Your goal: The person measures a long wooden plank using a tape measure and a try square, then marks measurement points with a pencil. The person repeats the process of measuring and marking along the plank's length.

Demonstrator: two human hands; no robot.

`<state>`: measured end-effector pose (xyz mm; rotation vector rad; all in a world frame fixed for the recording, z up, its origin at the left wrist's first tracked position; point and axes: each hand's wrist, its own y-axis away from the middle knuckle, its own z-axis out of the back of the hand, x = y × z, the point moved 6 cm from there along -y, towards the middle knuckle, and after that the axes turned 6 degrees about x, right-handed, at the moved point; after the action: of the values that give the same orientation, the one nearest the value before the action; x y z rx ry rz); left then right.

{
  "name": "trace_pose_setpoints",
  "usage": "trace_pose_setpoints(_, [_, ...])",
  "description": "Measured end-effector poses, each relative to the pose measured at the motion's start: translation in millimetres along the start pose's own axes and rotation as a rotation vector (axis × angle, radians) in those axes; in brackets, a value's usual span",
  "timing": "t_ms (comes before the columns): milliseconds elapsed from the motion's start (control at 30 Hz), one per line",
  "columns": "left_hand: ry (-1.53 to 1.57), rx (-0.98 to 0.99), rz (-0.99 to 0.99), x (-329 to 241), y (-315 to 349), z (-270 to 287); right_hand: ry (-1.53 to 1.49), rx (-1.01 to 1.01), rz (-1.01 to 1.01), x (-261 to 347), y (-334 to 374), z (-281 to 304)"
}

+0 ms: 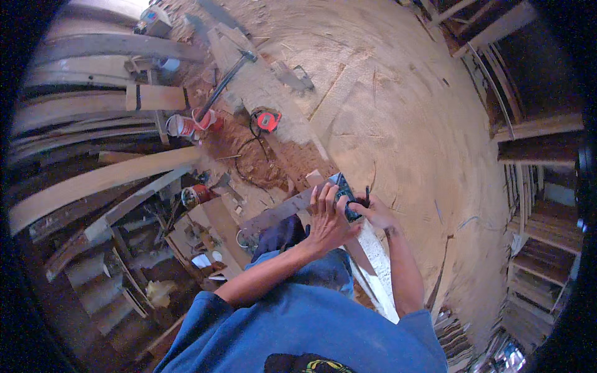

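Note:
My left hand (326,217) lies with its fingers stretched out over the end of a narrow wooden board (273,210) and the edge of a dark flat object (346,194) with a pale bluish pattern. I cannot make out what kind of thing that is. On its other side my right hand (378,214) is closed, thumb and fingers pinching a thin dark stick-like piece (367,194) that points up and away from me. Both hands are close together, almost touching. Below them a strip of wood with a bright white face (377,252) runs back toward my body.
A red tape measure (267,120) lies on a sawdust-covered plank. Left of it are a long-handled hammer (227,84) and red-and-white buckets (181,125). Timber beams (99,189) crowd the left side. Wooden racks (547,230) stand at the right, beyond the sawdust-covered floor (429,149).

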<state>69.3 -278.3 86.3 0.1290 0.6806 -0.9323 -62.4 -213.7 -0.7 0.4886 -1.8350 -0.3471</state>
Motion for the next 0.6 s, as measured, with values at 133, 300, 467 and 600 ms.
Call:
trace_pose_setpoints(133, [-0.102, -0.075, 0.045, 7, 1, -20, 0.06, 0.034, -0.021, 5, -14, -3])
trace_pose_setpoints(300, [-0.087, -0.067, 0.095, 9, 5, -27, -0.134, 0.051, 0.009, -5, -18, -13])
trace_pose_setpoints(467, [-0.088, -0.062, 0.081, 10, 5, -27, -0.156, 0.11, -0.017, -13, -21, -13])
trace_pose_setpoints(600, [-0.094, -0.073, 0.069, 10, 5, -29, -0.128, 0.136, 0.01, -15, -23, -11])
